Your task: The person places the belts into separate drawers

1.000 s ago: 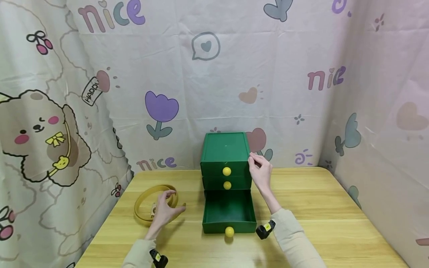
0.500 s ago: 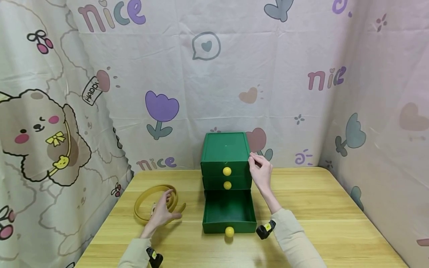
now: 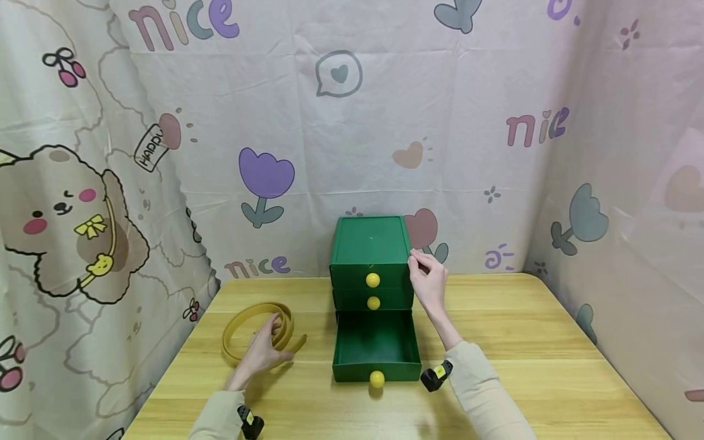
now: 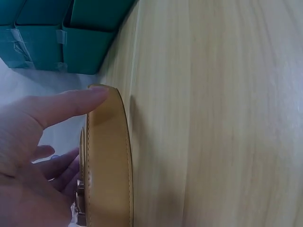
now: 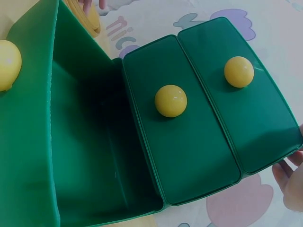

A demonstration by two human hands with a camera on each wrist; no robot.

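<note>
A coiled tan belt (image 3: 234, 324) lies on the table's left side, its loose end pointing right. My left hand (image 3: 261, 351) is over the belt's near right part. In the left wrist view, the straight thumb touches the top of the strap (image 4: 110, 156), while the fingers reach behind it, wide of the thumb; a metal buckle shows beside them. A green drawer cabinet (image 3: 371, 241) with yellow knobs stands at the middle, its bottom drawer (image 3: 376, 371) pulled out with nothing in it. My right hand (image 3: 429, 282) pinches the cabinet's upper right front corner; some fingertips are hidden.
Both stand on a wooden table (image 3: 495, 342). A patterned cloth (image 3: 352, 134) hangs behind and along both sides. The open drawer juts toward me between the two arms. A yellow knob (image 3: 376, 379) sticks out from its front.
My left hand has moved slightly left and toward me, and its thumb has drawn back to the belt. The belt has shifted very slightly right. The right hand and the cabinet hold still.
</note>
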